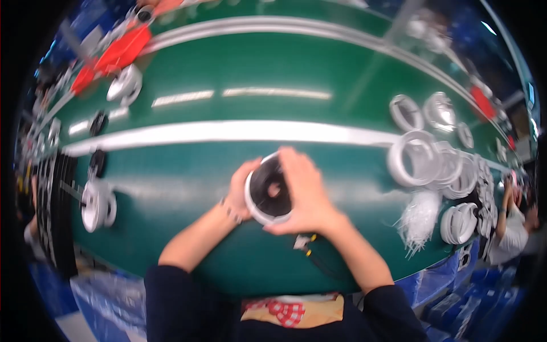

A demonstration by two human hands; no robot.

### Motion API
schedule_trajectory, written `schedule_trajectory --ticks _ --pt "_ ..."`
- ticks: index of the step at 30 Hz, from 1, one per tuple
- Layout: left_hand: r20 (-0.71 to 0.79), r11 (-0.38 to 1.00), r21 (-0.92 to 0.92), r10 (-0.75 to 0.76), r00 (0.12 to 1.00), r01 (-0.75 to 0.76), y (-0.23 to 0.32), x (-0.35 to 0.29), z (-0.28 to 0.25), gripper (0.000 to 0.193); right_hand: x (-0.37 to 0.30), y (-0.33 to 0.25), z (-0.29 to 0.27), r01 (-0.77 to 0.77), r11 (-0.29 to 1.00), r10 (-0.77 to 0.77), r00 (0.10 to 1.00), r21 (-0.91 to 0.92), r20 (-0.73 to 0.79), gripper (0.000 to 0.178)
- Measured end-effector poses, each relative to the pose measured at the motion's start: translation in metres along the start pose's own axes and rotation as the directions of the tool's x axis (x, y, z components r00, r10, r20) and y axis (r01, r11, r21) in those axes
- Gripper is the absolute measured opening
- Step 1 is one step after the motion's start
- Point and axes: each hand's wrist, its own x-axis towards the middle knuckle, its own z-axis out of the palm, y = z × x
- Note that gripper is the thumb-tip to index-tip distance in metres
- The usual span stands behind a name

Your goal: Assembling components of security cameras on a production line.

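Between my two hands, above the green work table [216,251], is a round white housing with a black disc-shaped inside [263,191]. A hole shows in the middle of the black part. My left hand [240,191] wraps round its left side, and its fingertips are hidden behind the rim. Slightly blurred, my right hand [305,191] curves over the right side, fingers at the top edge and thumb at the bottom. Just below my right hand lies a small pair of cutters [305,242] with yellow and black handles.
White rings [414,158] pile up on the right, near a bundle of white ties [420,219]. A white spool-like part [97,206] stands at the left by a black rack [54,211]. Beyond a white strip [239,131] runs a green conveyor [256,68]. Another person [507,228] is at far right.
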Motion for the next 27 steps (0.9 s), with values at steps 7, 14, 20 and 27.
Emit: schedule_trajectory --ticks 7,14,20,27 --pt "-0.278 0.931 0.351 0.204 0.939 -0.098 0.016 0.0 0.028 0.049 -0.008 0.01 0.035 -0.031 0.991 0.049 0.989 0.129 -0.141 0.121" --pt "-0.335 0.928 0.323 0.297 0.894 -0.187 0.082 0.065 0.002 0.056 -0.052 0.025 -0.01 -0.107 0.992 0.087 0.968 -0.072 -0.234 0.098" --pt "-0.35 0.785 0.551 0.525 0.776 -0.283 0.159 0.121 -0.038 0.053 -0.1 0.042 -0.057 -0.242 0.957 0.159 0.901 -0.162 -0.405 0.069" --pt "-0.38 0.456 0.89 0.754 0.536 -0.012 0.164 0.097 -0.026 0.072 -0.094 0.096 -0.126 -0.376 0.791 0.019 0.804 -0.483 -0.595 0.052"
